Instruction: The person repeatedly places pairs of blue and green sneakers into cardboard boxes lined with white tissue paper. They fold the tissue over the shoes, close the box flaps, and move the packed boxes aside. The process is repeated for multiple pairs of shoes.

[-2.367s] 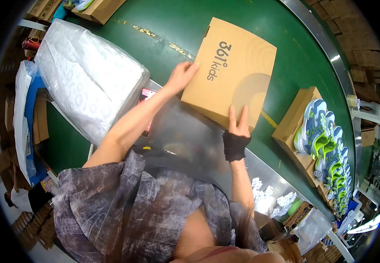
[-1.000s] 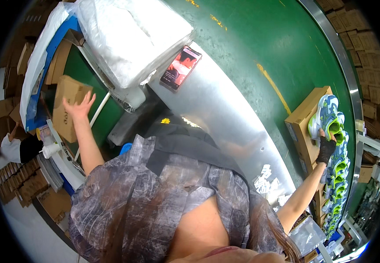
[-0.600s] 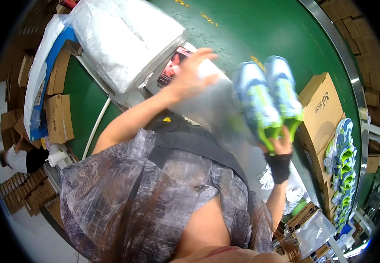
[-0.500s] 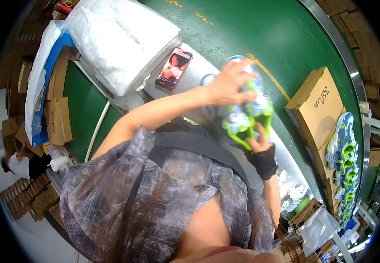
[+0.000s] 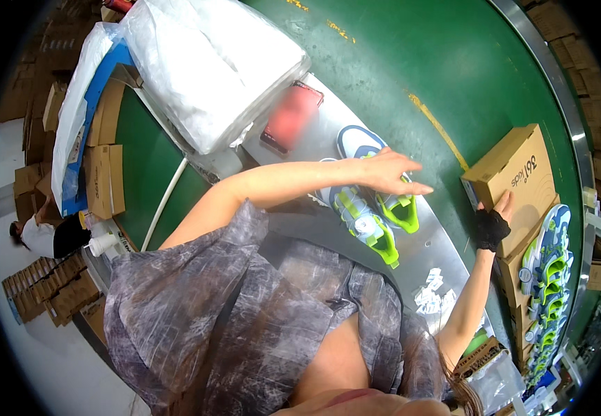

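Note:
A pair of white, blue and lime-green sneakers lies on the metal bench edge in front of me. The nearer sneaker has its heel pointing right and toward me; the farther sneaker is beside it, partly hidden by my left forearm. Over them, my left hand is open with fingers stretched to the right and holds nothing. My right hand, in a black fingerless glove, grips the near edge of a brown cardboard shoebox, thumb and fingers against its side.
Several similar sneakers stand in a row on boxes at the right. A phone lies beside a large plastic-wrapped white bundle. White paper scraps sit on the metal edge. A green belt stretches beyond. Far left, another person is near stacked cartons.
Both hands have let go of the sneakers, which now rest on the metal. My right hand has moved right onto the shoebox; my left hand stays over the pair.

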Motion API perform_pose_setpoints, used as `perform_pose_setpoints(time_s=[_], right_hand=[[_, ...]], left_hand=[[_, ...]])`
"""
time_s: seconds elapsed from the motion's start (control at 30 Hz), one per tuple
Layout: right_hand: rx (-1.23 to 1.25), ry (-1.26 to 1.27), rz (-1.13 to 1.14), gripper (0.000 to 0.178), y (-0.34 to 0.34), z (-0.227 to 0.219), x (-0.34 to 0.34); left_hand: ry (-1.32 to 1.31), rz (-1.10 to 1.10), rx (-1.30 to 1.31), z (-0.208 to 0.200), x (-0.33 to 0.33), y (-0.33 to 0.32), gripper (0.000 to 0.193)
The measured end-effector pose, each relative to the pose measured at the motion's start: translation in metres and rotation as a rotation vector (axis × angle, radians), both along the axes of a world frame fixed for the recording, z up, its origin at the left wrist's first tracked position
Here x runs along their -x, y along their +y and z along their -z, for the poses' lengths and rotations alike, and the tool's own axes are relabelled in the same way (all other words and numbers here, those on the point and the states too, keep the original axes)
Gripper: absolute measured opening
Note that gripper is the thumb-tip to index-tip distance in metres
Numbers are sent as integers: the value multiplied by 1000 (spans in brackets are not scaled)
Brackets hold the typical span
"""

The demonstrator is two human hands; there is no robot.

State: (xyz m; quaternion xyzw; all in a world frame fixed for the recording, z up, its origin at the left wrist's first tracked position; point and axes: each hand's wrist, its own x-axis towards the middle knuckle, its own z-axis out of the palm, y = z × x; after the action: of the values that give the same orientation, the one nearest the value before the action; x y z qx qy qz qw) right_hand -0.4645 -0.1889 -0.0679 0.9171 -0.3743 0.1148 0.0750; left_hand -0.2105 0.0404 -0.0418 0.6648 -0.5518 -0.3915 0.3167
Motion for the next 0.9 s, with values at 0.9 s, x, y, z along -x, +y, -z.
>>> perform_pose_setpoints(time_s=[0.9], right_hand=[[-651, -1031, 266, 25, 136, -44, -99]], left_hand=[[-818, -160, 885, -52, 11, -42, 26]])
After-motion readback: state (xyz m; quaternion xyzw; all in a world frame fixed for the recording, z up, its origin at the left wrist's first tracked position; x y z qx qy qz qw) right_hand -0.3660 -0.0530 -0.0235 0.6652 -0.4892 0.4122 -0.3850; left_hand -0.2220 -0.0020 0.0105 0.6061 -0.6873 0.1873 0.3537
